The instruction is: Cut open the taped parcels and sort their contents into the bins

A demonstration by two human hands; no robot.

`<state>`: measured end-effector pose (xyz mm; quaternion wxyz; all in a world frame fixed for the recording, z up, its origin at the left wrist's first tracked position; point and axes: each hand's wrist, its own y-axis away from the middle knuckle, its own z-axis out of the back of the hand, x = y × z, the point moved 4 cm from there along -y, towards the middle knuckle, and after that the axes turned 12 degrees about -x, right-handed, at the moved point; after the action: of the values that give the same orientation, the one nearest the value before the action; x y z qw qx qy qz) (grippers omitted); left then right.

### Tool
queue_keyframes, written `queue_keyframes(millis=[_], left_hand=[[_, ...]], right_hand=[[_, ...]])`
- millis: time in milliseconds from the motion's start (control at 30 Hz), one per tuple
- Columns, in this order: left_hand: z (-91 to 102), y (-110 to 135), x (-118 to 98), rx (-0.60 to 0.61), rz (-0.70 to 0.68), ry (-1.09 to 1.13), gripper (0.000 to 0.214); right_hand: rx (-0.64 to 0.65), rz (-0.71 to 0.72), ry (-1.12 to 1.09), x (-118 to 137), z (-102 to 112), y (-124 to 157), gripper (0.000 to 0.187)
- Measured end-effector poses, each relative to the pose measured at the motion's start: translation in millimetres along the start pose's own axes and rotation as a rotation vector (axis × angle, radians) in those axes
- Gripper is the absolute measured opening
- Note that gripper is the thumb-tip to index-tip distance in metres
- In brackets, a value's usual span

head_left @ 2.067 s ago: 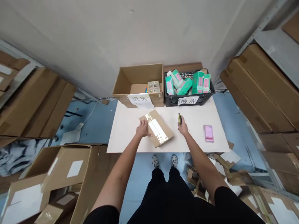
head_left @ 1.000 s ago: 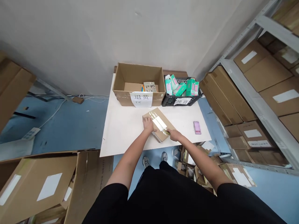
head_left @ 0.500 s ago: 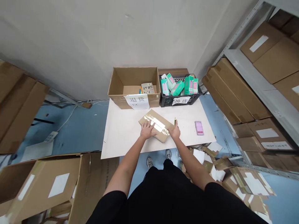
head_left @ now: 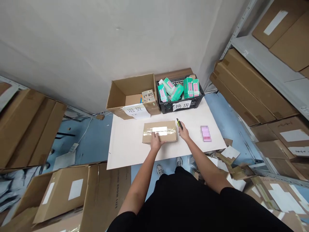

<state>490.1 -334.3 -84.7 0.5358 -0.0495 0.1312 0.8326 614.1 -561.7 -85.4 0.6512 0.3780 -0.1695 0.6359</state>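
A taped cardboard box [head_left: 147, 131] with a white label lies on the white table in front of me, its long side facing me. My left hand [head_left: 155, 141] holds its near side, fingers on the top by the label and thumb along the front edge. Just off the box's right end, my right hand [head_left: 183, 131] is closed round a yellow and black utility knife [head_left: 179, 123] that points up and away from me. Whether its blade is out is too small to tell.
An open carton [head_left: 118, 111] with small boxes and a black crate [head_left: 166, 108] of green-and-pink boxes stand along the table's back. A blurred pink item [head_left: 206, 133] lies at the right of the table [head_left: 125, 145]. Shelved cartons [head_left: 246, 93] flank the right; flattened cardboard litters the floor.
The box has turned from slanted to square with the table. My right hand has come off its right end with the knife, while my left hand stays on the box.
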Motion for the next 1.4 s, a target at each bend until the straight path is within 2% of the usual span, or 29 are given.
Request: queue_keyframes(millis=[133,300,467,600,700,833,867,967,1033,1133,1233,1300,1400], left_hand=[[4.2,0,-2,-0.093,0.022,-0.006,0.109],[5.7,-4,-7,0.018,-0.064,-0.128,0.112],[5.4,-9,-8,0.074,-0.043,-0.154,0.114],[7.0,-12,-9,0.108,-0.034,-0.158,0.113],[9.1,-11,-9,0.131,-0.027,-0.163,0.111],[11.5,-10,-13,0.131,-0.044,-0.172,0.108],[12.9,-11,-14,0.127,-0.05,-0.179,0.106],[22.8,-27,-12,0.107,-0.096,-0.188,0.092],[36.3,-46,-5,0.05,-0.144,-0.172,0.076],[56.8,-79,18,0.011,-0.176,-0.155,0.069],[64.3,-98,45,0.104,-0.186,-0.146,0.077],[64.2,-97,61,0.117,-0.155,-0.151,0.079],[57.8,-70,84,0.075,-0.033,-0.198,0.079]], right_hand=[[0.104,-0.092,-0.204,-24,10,27,0.061],[0.173,-0.079,-0.28,-22,17,26,0.059],[0.188,-0.091,-0.28,-9,21,15,0.053],[0.214,-0.093,-0.24,-4,24,16,0.05],[0.242,-0.113,-0.242,-11,27,23,0.049],[0.347,-0.123,-0.261,-28,29,37,0.048],[0.313,-0.124,-0.272,-31,30,40,0.049],[0.052,-0.131,-0.266,-33,29,49,0.055],[-0.062,-0.125,-0.159,-25,17,58,0.062],[-0.087,-0.14,0.06,-10,-15,69,0.08],[-0.093,-0.23,0.145,3,-40,68,0.099],[-0.114,-0.27,0.139,12,-48,56,0.106],[-0.169,-0.248,0.153,37,-49,19,0.107]])
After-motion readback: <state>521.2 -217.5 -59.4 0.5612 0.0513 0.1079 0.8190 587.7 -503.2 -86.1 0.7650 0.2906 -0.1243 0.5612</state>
